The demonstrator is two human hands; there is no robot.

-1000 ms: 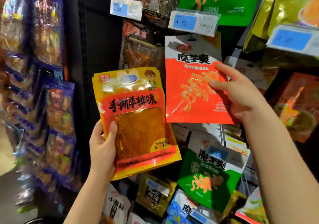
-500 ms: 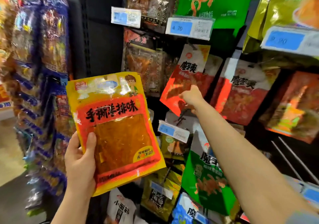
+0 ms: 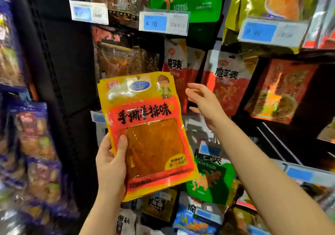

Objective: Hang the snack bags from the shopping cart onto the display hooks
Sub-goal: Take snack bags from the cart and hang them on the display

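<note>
My left hand (image 3: 111, 164) grips a yellow and red snack bag (image 3: 146, 131) by its lower left edge and holds it upright in front of the display. My right hand (image 3: 204, 102) is empty, fingers spread, just right of the bag's top corner. Behind it a red and white snack bag (image 3: 175, 62) hangs on a hook, with a second one (image 3: 226, 75) to its right. The hooks themselves are hidden by the bags.
Price tags (image 3: 164, 23) stick out above the hanging rows. Green bags (image 3: 210, 182) hang below, dark brown bags (image 3: 117, 53) to the upper left, gold bags (image 3: 272, 1) at the top right. Bare metal hook rods (image 3: 277, 144) jut out on the right. Blue-trimmed bags (image 3: 34, 135) fill the left rack.
My right hand let go of the red and white bag, which now hangs on the display, and drew back towards the yellow bag. My left hand raised the yellow bag and moved it right.
</note>
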